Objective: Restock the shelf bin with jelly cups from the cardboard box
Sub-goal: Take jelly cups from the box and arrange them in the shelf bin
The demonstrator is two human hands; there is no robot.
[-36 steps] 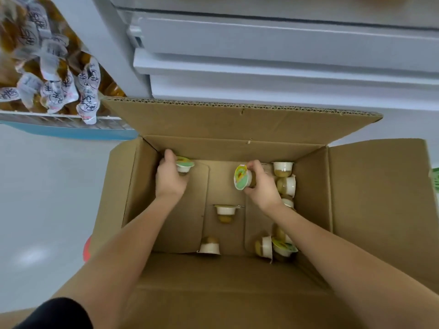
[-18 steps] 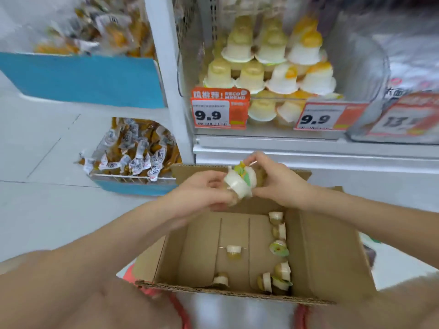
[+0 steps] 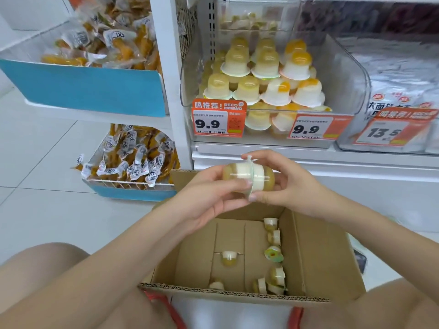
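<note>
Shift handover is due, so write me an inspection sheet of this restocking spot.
Surface: white tiled floor; box stands open on it.
Job's things: two cups held lid to lid above the box; about eight loose cups left inside; bin stacked with cups, room at top.
Clutter: nothing seen.
Hands: left hand and right hand both grip the held pair.
Cables: nothing seen.
Surroundings: snack packs in blue bins at left; price tags on the shelf; bagged goods at right.
</note>
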